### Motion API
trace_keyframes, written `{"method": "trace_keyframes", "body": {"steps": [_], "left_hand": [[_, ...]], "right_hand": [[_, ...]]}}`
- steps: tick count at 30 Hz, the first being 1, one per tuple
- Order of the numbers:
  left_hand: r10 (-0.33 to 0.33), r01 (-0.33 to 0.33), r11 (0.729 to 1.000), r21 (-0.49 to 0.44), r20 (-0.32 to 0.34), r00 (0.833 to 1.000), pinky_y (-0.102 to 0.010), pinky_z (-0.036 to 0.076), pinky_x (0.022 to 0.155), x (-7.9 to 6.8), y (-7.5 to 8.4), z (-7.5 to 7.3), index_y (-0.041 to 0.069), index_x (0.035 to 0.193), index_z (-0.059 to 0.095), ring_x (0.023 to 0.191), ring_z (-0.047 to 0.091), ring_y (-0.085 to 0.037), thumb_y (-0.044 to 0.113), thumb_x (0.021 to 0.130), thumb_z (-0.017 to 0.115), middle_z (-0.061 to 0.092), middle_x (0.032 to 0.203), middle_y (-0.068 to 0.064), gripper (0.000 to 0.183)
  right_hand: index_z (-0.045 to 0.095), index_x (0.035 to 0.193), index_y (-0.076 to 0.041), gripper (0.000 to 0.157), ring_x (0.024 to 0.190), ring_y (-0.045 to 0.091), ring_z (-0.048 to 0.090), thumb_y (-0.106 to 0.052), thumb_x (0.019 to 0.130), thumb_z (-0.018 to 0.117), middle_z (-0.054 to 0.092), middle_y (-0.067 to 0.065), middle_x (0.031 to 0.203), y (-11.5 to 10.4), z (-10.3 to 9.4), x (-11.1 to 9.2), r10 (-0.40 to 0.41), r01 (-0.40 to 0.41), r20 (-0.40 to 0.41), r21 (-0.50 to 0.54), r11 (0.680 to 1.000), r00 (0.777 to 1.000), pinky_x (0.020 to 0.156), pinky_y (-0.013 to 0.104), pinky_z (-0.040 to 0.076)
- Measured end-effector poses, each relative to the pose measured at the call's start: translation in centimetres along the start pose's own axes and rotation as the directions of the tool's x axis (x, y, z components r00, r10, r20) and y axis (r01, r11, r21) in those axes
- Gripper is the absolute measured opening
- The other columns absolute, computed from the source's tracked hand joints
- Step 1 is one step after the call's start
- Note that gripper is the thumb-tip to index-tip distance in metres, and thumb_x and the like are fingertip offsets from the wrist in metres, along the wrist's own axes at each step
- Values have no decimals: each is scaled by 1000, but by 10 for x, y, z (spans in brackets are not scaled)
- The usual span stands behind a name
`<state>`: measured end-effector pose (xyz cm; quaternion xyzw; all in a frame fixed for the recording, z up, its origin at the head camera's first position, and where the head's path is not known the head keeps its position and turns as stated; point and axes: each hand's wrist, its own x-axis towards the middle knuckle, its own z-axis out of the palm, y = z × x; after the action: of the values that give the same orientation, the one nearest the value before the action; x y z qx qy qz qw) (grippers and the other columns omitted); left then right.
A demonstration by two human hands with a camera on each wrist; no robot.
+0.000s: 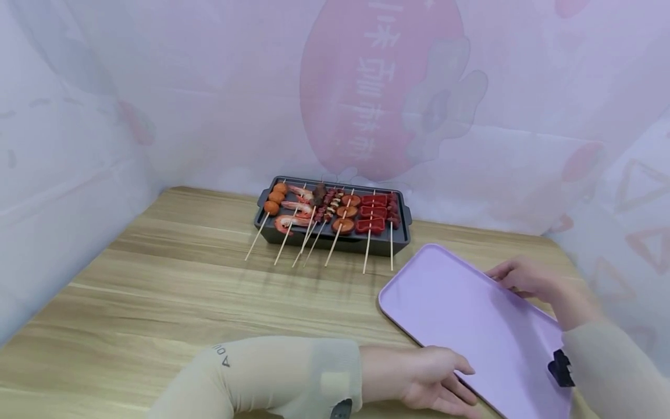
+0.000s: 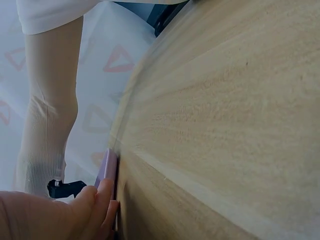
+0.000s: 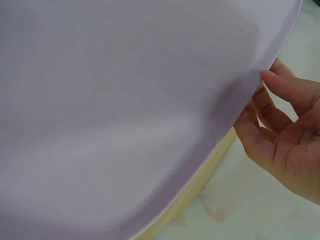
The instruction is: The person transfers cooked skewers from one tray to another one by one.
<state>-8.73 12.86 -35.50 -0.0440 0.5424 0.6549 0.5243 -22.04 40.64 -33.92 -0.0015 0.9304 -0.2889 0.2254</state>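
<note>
A light purple rectangular tray (image 1: 471,326) lies at a slant on the right side of the wooden table. My right hand (image 1: 523,278) pinches its far long rim; the right wrist view shows the thumb (image 3: 287,87) on the rim and the other fingers curled beneath it. At the near long edge is my left hand (image 1: 437,381), its fingers fairly straight beside the rim and the thumb over the tray's edge. In the left wrist view the fingers (image 2: 102,197) lie right against the tray's side, close to the tabletop.
A dark grill pan (image 1: 335,241) stands at the back middle, holding several skewers with orange balls (image 1: 276,198), shrimp (image 1: 290,223), round slices (image 1: 344,226) and red pieces (image 1: 370,226). Their sticks jut out over its front edge. A printed cloth (image 1: 235,105) hangs behind the wooden table (image 1: 183,291).
</note>
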Motion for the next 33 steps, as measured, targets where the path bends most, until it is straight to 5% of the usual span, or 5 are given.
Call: {"method": "trace_keyframes", "body": {"steps": [11,18,22,28,33], "left_hand": [[-44,15,982,189,145,988,-40,47,111,-10,4,-25,0,126,49,126,56,-44,22,102,50,62,122,-36,33],[148,-204,904,376,173,974,-15,51,54,-10,27,-60,-1,112,65,101,72,-37,16,100,51,72,108,-26,25],[399,-361,853,378,-24,917,-15,51,53,-1,43,-85,-4,111,69,73,72,-18,7,95,52,74,99,-24,25],[464,-342,844,413,-241,853,-13,45,51,2,53,-109,-4,108,71,67,59,-7,2,91,53,74,99,-16,26],[613,-377,700,606,-242,752,-18,46,64,-3,55,-112,-1,104,74,79,56,-12,2,87,60,72,103,-14,23]], "right_hand": [[61,128,5,38,72,11,46,-1,91,56,55,-1,85,-14,8,9,-34,34,11,20,999,999,61,24,43],[51,141,1,51,106,19,59,-30,101,57,64,13,117,5,-8,-4,-7,5,45,36,999,999,91,43,56],[41,143,8,56,108,19,63,-30,103,51,65,16,124,21,-22,-10,47,-50,23,119,992,999,87,44,57],[41,138,11,58,94,8,64,-34,103,51,68,-6,104,48,-38,-28,126,-120,-13,224,967,992,83,37,57],[62,121,-10,31,90,7,69,-33,103,52,72,-8,100,68,-47,-51,145,-120,-73,275,954,987,83,34,60]]}}
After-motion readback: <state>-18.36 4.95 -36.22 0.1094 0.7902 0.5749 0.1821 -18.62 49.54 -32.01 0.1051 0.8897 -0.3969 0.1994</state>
